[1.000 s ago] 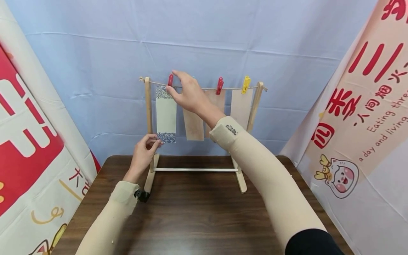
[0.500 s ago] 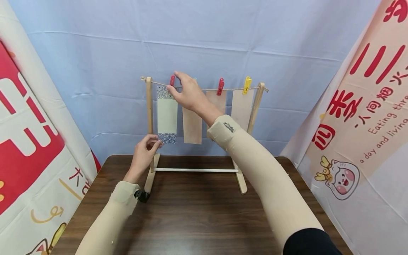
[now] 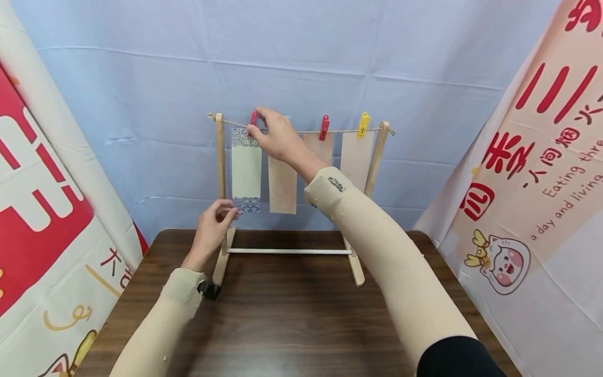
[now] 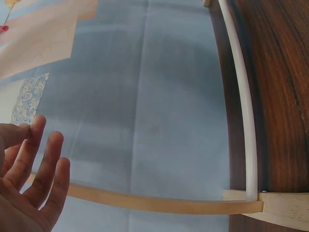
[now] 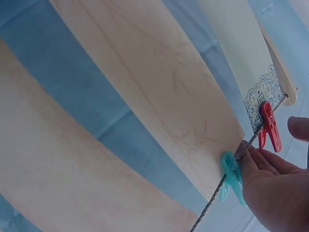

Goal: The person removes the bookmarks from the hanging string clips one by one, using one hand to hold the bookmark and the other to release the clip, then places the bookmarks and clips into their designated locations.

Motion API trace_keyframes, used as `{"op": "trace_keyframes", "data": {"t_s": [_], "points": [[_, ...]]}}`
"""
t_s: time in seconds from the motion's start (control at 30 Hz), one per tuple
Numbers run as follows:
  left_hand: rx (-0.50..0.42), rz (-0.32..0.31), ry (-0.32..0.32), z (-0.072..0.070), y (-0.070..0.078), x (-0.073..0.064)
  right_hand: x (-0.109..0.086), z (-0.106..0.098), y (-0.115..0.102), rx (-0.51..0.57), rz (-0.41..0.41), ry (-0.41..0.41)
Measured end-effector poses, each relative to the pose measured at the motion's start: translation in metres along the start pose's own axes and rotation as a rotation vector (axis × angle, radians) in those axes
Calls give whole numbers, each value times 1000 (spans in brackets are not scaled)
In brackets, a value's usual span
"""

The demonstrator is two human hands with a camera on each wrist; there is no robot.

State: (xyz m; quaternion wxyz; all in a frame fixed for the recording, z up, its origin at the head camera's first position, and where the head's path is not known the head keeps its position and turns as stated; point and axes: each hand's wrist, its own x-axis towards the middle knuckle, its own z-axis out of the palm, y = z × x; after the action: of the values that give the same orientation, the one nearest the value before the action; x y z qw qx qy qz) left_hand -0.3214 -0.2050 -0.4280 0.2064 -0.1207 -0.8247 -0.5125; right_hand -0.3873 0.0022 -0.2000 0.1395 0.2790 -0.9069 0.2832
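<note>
A pale paper strip (image 3: 246, 170) with blue patterned ends hangs at the left of the cord. My left hand (image 3: 212, 228) pinches its lower left corner between thumb and index finger; the other fingers spread apart in the left wrist view. A red clothespin (image 5: 270, 126) fastens the strip's top to the cord (image 5: 208, 205). My right hand (image 3: 282, 139) is around this clothespin. In the right wrist view the thumb (image 5: 298, 128) stands apart from it, and the other fingers lie close beside its handles. A teal clothespin (image 5: 232, 176) sits near those fingers.
Several plain beige strips (image 3: 282, 186) hang to the right, under another red clothespin (image 3: 324, 127) and a yellow clothespin (image 3: 364, 125). The wooden rack (image 3: 220, 157) stands on a dark table (image 3: 292, 314), its white crossbar (image 3: 289, 251) low down. A blue cloth (image 3: 301, 52) hangs behind.
My right thumb and index finger have drawn a little closer around the red clothespin. The tilted beige strip beside it has swung nearly straight. My left hand keeps its place at the patterned strip's corner.
</note>
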Motion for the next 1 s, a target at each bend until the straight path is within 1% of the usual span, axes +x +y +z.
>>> {"op": "trace_keyframes", "data": {"t_s": [0.13, 0.33, 0.53, 0.67, 0.8, 1.0], "points": [[-2, 9, -3, 0, 0, 2, 1, 0, 1, 29, 0, 11], [-4, 27, 13, 1, 0, 3, -1, 0, 1, 102, -7, 44], [1, 10, 18, 2, 1, 2, -2, 2, 1, 149, -14, 75], [4, 8, 13, 2, 2, 2, -2, 2, 2, 185, -39, 112], [6, 10, 11, 1, 3, 3, -1, 2, 2, 223, -63, 151], [1, 18, 20, 0, 1, 3, -1, 2, 1, 255, -70, 178]]}}
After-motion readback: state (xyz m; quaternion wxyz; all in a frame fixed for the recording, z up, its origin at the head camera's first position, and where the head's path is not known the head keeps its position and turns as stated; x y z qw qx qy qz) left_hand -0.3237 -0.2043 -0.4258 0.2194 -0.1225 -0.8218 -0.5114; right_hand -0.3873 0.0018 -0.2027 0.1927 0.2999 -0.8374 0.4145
